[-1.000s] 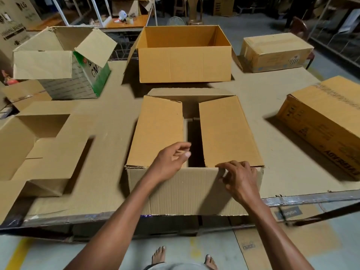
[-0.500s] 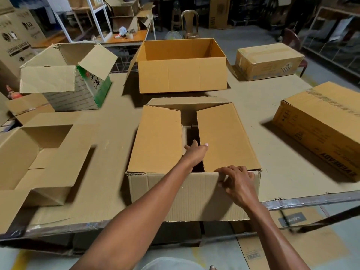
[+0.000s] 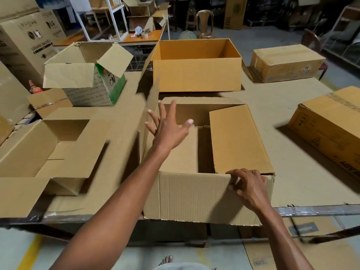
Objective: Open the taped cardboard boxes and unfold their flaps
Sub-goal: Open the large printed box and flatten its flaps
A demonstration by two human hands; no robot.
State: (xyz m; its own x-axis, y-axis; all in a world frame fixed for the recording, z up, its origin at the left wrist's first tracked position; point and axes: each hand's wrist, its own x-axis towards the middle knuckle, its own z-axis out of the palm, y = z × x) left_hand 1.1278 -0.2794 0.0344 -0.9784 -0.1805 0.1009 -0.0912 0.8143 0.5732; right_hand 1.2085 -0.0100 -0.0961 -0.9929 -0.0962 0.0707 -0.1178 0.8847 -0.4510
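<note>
head view | your left hand [image 3: 169,127] is spread wide over the cardboard box [image 3: 196,195], holding nothing, just beside the blurry left flap [image 3: 150,110] standing up | your right hand [image 3: 248,187] pinches the near right corner, right flap [image 3: 237,139] lying flat | box sits at the table's [image 3: 303,152] near edge

Left hand [image 3: 169,131] spread beside raised flap [image 3: 150,114], right hand [image 3: 250,187] gripping box [image 3: 194,197] rim

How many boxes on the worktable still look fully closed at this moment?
2. One closed box sits at the far right corner; a larger closed box lies along the right edge. The other boxes on the table have flaps open; anything beyond the frame edges is unseen.
</note>
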